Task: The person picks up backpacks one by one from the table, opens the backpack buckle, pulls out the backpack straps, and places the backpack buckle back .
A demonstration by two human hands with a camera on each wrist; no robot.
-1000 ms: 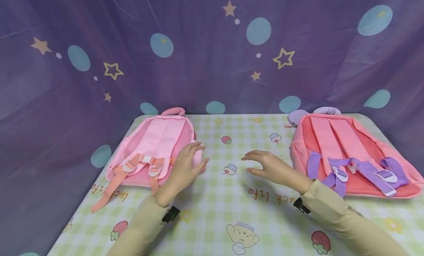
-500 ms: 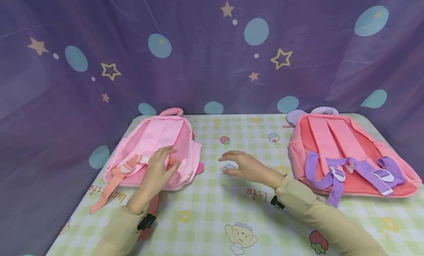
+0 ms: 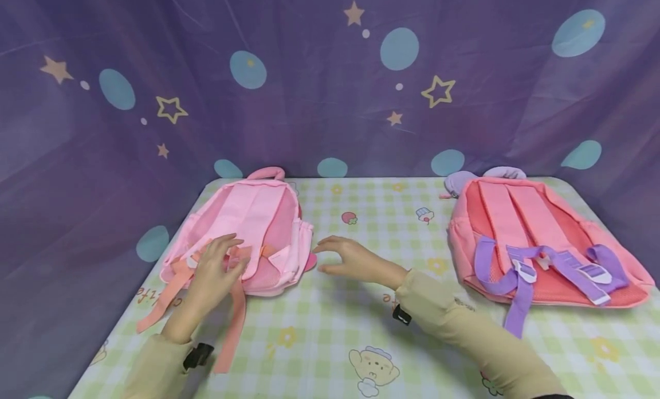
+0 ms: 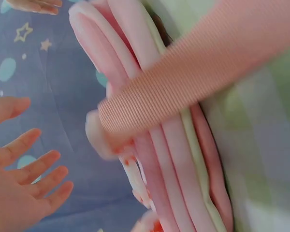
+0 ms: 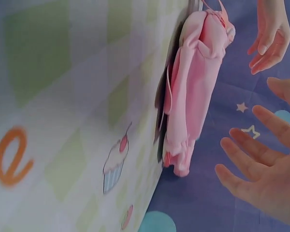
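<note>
The dark purple fabric curtain with teal spots and stars (image 3: 309, 135) hung behind the green-and-white checked, cartoon-printed tabletop (image 3: 319, 341) as before. The coral-pink, padded fabric backpack (image 3: 552, 230) had not shifted; it lay at the right, straps uppermost, with no hand near it. The smaller, pale pink fabric backpack (image 3: 247, 221) also lay where it had been, straps uppermost, at the left of the table.

The change was in the hands. The left hand (image 3: 211, 276) had passed from the pale backpack's right side pocket to above its lower straps. The right hand (image 3: 356, 261) had followed leftward from between the two bags to just beside the pale one's right edge. In both wrist views the fingers were spread, gripped nothing and stood apart from the bag. The work seemed now centred on the pale backpack, with no hold yet made.

As the arms moved, a flat, peach ribbed webbing strap (image 3: 234, 330) came into full view, trailing from that bag onto the tabletop, as did the loose end of the purple webbing straps (image 3: 521, 304) on the coral one.
</note>
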